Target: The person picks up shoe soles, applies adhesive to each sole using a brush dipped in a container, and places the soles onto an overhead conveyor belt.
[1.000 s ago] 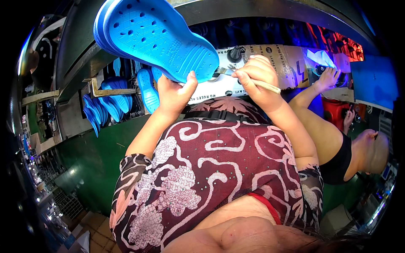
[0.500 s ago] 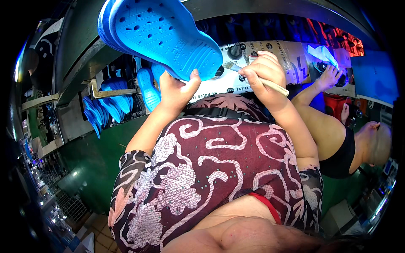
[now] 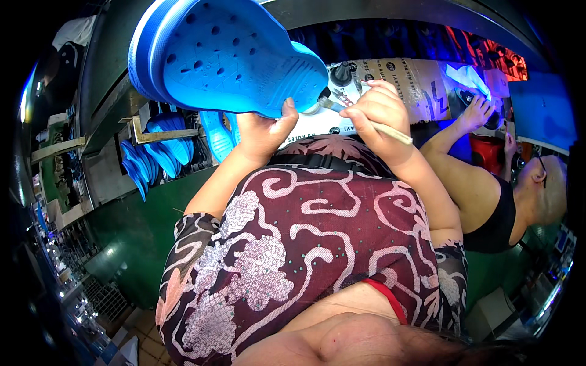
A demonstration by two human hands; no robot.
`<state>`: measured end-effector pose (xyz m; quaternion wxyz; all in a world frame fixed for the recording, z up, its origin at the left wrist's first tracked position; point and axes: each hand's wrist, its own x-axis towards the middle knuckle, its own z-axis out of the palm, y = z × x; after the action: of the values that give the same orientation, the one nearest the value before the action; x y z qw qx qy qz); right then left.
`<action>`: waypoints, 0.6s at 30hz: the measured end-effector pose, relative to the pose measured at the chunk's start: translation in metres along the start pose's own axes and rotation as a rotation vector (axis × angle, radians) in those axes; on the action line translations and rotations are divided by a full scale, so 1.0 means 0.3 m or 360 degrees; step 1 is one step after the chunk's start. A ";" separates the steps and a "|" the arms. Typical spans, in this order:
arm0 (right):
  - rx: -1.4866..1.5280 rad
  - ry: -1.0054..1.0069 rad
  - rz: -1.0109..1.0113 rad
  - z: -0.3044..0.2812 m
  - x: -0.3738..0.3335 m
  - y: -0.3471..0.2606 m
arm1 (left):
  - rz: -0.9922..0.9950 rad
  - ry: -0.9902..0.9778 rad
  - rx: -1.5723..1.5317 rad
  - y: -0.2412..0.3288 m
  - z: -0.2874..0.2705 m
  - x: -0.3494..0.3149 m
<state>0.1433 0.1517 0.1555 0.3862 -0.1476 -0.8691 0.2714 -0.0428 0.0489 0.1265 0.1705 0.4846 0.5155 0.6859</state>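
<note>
A bright blue foam clog sole (image 3: 235, 58) fills the upper left, its inner face dotted with small holes and ribbed toward the heel. My left hand (image 3: 268, 127) is closed on its near edge, the thumb lying over the rim. In my right hand (image 3: 381, 119) is a brush (image 3: 390, 132) with a pale wooden handle. The bristle end points left, close by the heel end of the sole. I cannot tell whether the bristles touch it. Below the sole, more blue foam pieces (image 3: 218, 135) show in part.
Stacked blue foam pieces (image 3: 162, 146) sit on a rack at the left. A dark cone-shaped object (image 3: 342, 73) stands on the printed cardboard (image 3: 415, 91) covering the bench. At the right, another person's hand (image 3: 479, 113) rests near a dark item.
The clog sole has tilted and shifted slightly left and looks larger. The brush has come down a little and left with my right hand. The other person's head has moved slightly.
</note>
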 end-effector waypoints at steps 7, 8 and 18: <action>0.0048 0.0129 -0.0041 0.028 0.000 0.021 | 0.0172 -0.0129 0.0269 -0.026 -0.026 0.002; 0.0021 0.0097 -0.0043 0.027 -0.001 0.015 | 0.0248 -0.0173 0.0387 -0.020 -0.030 0.007; 0.0016 0.0106 0.0023 -0.010 -0.015 0.021 | 0.0008 -0.0092 0.0068 -0.002 0.003 0.011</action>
<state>0.1487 0.1558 0.1507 0.4139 -0.1608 -0.8533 0.2734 -0.0439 0.0520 0.1277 0.1732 0.5090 0.5237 0.6608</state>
